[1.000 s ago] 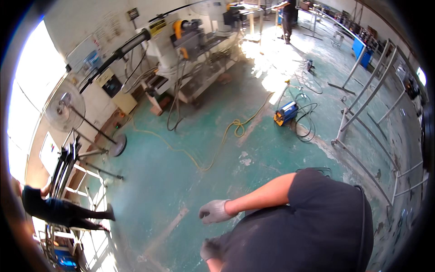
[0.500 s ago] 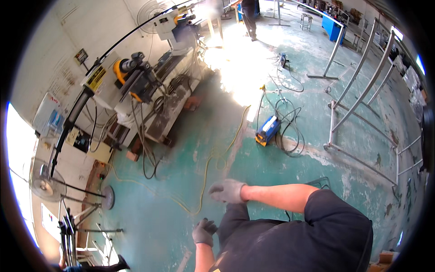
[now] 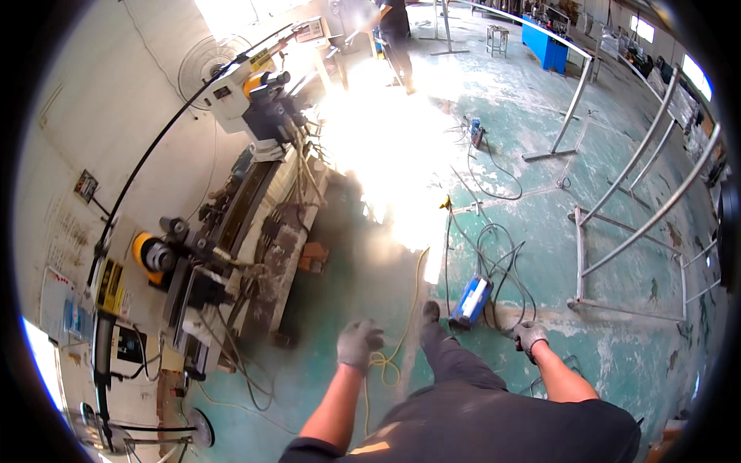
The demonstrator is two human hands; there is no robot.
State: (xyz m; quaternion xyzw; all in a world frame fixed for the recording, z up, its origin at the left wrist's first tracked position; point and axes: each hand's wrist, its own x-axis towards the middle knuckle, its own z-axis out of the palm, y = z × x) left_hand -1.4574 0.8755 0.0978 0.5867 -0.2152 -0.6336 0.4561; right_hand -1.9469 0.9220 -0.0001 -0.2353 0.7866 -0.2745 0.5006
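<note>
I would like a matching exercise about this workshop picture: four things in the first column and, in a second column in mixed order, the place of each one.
Things:
1. left hand
2. right hand
3. blue box-shaped machine
4. long machine

Places:
A. along the wall, on the person's left
B. on the green floor, between the two hands and a little ahead
C. gloved, above the yellow cable
D. gloved, beside the black cables, right of the leg

Pairs: 1-C, 2-D, 3-B, 4-A
</note>
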